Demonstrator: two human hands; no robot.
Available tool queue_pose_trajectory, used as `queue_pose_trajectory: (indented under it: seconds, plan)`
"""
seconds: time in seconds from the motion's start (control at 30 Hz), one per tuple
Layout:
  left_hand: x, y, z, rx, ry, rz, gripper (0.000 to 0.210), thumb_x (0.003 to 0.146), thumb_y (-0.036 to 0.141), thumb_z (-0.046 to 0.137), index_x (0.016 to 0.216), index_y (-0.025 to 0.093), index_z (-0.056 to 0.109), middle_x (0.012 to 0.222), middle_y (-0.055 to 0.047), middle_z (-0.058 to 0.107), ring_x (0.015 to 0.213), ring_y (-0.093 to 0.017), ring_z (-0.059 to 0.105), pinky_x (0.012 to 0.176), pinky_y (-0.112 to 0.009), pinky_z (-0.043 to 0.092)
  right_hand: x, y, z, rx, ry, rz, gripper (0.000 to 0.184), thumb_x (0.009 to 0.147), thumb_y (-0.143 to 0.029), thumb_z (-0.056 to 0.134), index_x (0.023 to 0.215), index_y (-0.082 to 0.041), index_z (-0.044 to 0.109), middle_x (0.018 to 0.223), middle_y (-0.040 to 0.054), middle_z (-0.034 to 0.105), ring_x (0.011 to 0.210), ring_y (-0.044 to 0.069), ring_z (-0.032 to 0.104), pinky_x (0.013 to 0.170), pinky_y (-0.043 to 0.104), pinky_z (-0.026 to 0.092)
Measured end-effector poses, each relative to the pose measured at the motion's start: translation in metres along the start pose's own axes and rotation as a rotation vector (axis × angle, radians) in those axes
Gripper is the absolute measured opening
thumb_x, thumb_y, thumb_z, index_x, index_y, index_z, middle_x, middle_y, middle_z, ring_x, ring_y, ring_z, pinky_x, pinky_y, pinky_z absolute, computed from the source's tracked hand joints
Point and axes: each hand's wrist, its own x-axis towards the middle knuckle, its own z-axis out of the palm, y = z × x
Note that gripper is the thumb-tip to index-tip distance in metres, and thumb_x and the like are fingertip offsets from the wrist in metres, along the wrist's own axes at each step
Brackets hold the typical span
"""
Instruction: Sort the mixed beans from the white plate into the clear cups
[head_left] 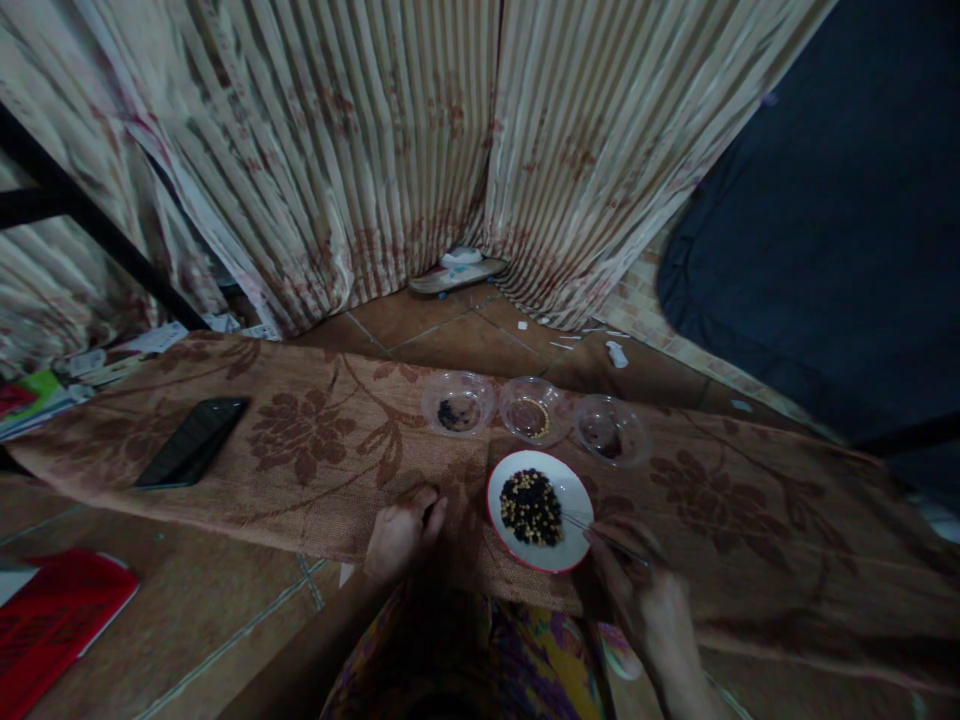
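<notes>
A white bowl with a red rim (579, 490) holds a heap of mixed black and yellowish beans (531, 507). My right hand (645, 585) is at the bowl's right side, its fingers closed on thin metal tweezers (576, 520) whose tips reach the edge of the heap. Left of the bowl, my left hand (405, 535) rests on the cloth, loosely curled with nothing seen in it. Behind the bowl stand three clear plastic bowls: one with black beans (459, 403), one with yellowish beans (534, 410) and one with dark reddish beans (611, 430).
A brown flowered cloth (315, 500) covers the long, narrow table. At the left lies a dark phone (193, 443), with papers (97, 360) beyond it. Striped curtains (375, 150) hang behind, and a skateboard (457, 276) is on the tiled floor. A red bag (60, 620) lies lower left.
</notes>
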Motion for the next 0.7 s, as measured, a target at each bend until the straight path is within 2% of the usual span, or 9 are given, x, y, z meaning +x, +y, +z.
queue_pose_trajectory:
  seconds: [0.2,0.37,0.47,0.57,0.7]
  plan:
    - [0.000,-0.001,0.000,-0.039,0.008,0.020,0.027,0.096,0.034,0.041,0.079,0.022,0.059,0.083,-0.003,0.069,0.077,-0.016,0.065,0.068,-0.025,0.042,-0.001,0.000,0.000,0.053,0.009,0.011,0.037,0.088,-0.052,0.054,0.081,-0.022,0.073,0.095,0.0081,0.069,0.080,0.018,0.070,0.063,0.023,0.057]
    - [0.001,-0.001,0.001,-0.040,0.018,0.028,0.027,0.096,0.033,0.042,0.077,0.022,0.058,0.081,-0.002,0.069,0.076,-0.015,0.065,0.068,-0.024,0.042,0.000,0.000,-0.004,0.039,0.018,-0.041,0.035,0.088,-0.049,0.054,0.081,-0.021,0.074,0.092,0.0080,0.070,0.083,0.019,0.071,0.067,0.024,0.058]
    - [0.001,0.000,0.000,-0.035,0.016,0.019,0.027,0.096,0.033,0.042,0.077,0.022,0.058,0.079,-0.003,0.068,0.075,-0.016,0.065,0.067,-0.024,0.041,0.002,-0.003,-0.009,0.057,0.017,-0.006,0.036,0.088,-0.049,0.053,0.082,-0.021,0.075,0.091,0.0078,0.071,0.079,0.018,0.071,0.063,0.024,0.058]
    - [0.000,0.000,0.000,-0.040,0.003,-0.001,0.026,0.095,0.033,0.043,0.078,0.022,0.059,0.079,-0.002,0.069,0.076,-0.016,0.065,0.066,-0.024,0.040,0.004,-0.009,-0.015,0.050,0.053,0.023,0.039,0.087,-0.052,0.053,0.080,-0.021,0.075,0.091,0.0080,0.071,0.070,0.017,0.070,0.058,0.024,0.057]
    - [0.001,0.001,-0.001,-0.050,-0.002,-0.016,0.026,0.095,0.032,0.042,0.079,0.023,0.059,0.080,-0.002,0.069,0.078,-0.016,0.065,0.068,-0.024,0.040,0.012,-0.011,-0.024,0.014,0.138,0.008,0.037,0.084,-0.053,0.056,0.077,-0.021,0.074,0.088,0.0082,0.071,0.071,0.018,0.068,0.058,0.026,0.056]
